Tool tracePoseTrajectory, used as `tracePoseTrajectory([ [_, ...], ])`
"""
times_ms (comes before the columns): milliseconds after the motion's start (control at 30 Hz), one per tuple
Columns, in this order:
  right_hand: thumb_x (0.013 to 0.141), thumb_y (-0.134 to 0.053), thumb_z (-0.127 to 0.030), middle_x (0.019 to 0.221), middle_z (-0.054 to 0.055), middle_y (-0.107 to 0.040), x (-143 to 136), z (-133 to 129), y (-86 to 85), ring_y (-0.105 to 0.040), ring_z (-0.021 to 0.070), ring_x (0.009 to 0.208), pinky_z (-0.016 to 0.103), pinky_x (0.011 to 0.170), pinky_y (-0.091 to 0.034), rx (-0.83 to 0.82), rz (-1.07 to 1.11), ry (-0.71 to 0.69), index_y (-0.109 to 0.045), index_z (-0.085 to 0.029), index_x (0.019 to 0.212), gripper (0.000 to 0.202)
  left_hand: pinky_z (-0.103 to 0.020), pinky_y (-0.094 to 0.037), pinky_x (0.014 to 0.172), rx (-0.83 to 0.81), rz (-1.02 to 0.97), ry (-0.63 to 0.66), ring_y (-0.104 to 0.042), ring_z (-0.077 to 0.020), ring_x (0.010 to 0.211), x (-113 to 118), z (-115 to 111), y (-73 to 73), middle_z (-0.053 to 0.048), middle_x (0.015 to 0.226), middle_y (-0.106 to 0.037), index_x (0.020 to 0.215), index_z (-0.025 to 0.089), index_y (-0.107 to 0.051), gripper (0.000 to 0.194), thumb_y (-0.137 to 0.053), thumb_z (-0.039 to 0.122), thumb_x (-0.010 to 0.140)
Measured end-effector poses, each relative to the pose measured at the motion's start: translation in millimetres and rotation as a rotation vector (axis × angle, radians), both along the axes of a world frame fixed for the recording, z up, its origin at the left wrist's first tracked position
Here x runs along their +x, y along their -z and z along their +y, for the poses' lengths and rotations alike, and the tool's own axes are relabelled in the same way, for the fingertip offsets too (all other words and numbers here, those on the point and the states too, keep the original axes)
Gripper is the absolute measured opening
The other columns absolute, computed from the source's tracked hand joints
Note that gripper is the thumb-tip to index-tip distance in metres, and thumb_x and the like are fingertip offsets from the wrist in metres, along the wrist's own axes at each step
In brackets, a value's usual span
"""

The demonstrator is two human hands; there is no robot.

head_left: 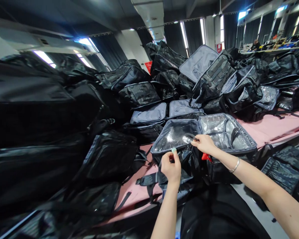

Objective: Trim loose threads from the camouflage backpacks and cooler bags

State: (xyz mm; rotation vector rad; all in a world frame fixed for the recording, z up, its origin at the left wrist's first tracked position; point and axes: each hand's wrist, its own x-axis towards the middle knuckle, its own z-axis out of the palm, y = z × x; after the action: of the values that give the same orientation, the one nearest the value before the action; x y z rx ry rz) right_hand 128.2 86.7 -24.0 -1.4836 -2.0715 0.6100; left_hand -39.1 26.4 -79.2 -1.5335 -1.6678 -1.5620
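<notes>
Before me lies an open insulated bag (228,150) with a shiny silver lining, its lid (168,132) folded out to the left and edged in grey binding. My left hand (171,166) is closed at the lid's front edge, fingers pinched on the binding. A small pale green cover or disc (173,150) shows at its fingertip. My right hand (204,144), a silver bangle on the wrist, is closed around small dark thread snips (191,136), whose tips point left over the lining. Something red (206,157) shows just below that hand.
Dark camouflage bags are heaped behind, including an upright open one (211,73). Large black bags (40,122) crowd the left. Pink material (276,127) lies under the bags, and another camouflage bag (286,169) sits lower right. A person (256,44) is far off at the upper right.
</notes>
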Motion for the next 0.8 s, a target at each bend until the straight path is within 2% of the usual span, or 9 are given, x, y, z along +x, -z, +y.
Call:
tracePoseTrajectory([
  [100, 0.078, -0.053, -0.032, 0.072, 0.001, -0.066, 0.3, 0.4, 3.9, -0.058, 0.0144, 0.068, 0.022, 0.055, -0.029, -0.011, 0.005, -0.035, -0.064, -0.020, 0.073, 0.017, -0.026, -0.041, 0.063, -0.048, 0.047, 0.030, -0.049, -0.0123, 0.061, -2.6, -1.9, 3.5, 0.000, 0.065, -0.051, 0.074, 0.017, -0.053, 0.013, -0.055, 0.027, 0.082],
  [233, 0.080, -0.054, -0.032, 0.074, 0.001, -0.065, 1.0, -3.8, 8.4, -0.056, 0.0137, 0.068, 0.022, 0.056, -0.029, 0.042, -0.023, -0.048, -0.063, -0.019, 0.072, 0.018, -0.025, -0.043, 0.066, -0.118, 0.074, 0.110, -0.054, -0.0129, 0.066, -6.3, -15.2, 11.4, -0.001, 0.069, -0.056, 0.075, 0.017, -0.055, 0.011, -0.055, 0.026, 0.082],
  [433, 0.082, -0.055, -0.041, 0.070, 0.001, -0.061, 6.8, -18.1, 20.0, -0.054, 0.0125, 0.067, 0.022, 0.060, -0.031, 0.088, -0.024, -0.222, -0.060, -0.017, 0.064, 0.031, -0.025, -0.045, 0.067, -0.193, -0.175, 0.151, -0.055, -0.0124, 0.066, -7.0, -33.5, 32.8, 0.001, 0.070, -0.057, 0.076, 0.018, -0.056, 0.014, -0.059, 0.032, 0.079],
  [567, 0.077, -0.063, -0.038, 0.080, 0.002, -0.062, 12.2, -29.5, 34.0, -0.056, 0.0139, 0.076, 0.022, 0.065, -0.035, 0.068, -0.022, -0.298, -0.065, -0.018, 0.075, 0.021, -0.025, -0.047, 0.064, -0.224, -0.311, 0.185, -0.056, -0.0123, 0.066, -6.9, -46.6, 56.7, 0.001, 0.071, -0.057, 0.078, 0.018, -0.056, 0.021, -0.058, 0.038, 0.079],
  [667, 0.075, -0.064, -0.033, 0.084, 0.003, -0.062, 12.8, -38.3, 41.0, -0.057, 0.0153, 0.079, 0.023, 0.066, -0.036, 0.067, -0.100, -0.337, -0.065, -0.018, 0.083, 0.017, -0.027, -0.049, 0.069, -0.219, -0.356, 0.185, -0.059, -0.0136, 0.070, -1.5, -57.8, 71.6, -0.001, 0.074, -0.059, 0.080, 0.017, -0.057, 0.024, -0.057, 0.041, 0.079],
  [800, 0.073, -0.062, -0.027, 0.087, 0.003, -0.062, 9.2, -47.3, 43.4, -0.057, 0.0160, 0.078, 0.024, 0.063, -0.035, 0.066, -0.199, -0.303, -0.064, -0.019, 0.090, 0.019, -0.030, -0.050, 0.076, -0.201, -0.392, 0.177, -0.062, -0.0172, 0.082, 16.0, -68.4, 76.5, -0.003, 0.078, -0.062, 0.080, 0.018, -0.058, 0.023, -0.057, 0.040, 0.079],
])
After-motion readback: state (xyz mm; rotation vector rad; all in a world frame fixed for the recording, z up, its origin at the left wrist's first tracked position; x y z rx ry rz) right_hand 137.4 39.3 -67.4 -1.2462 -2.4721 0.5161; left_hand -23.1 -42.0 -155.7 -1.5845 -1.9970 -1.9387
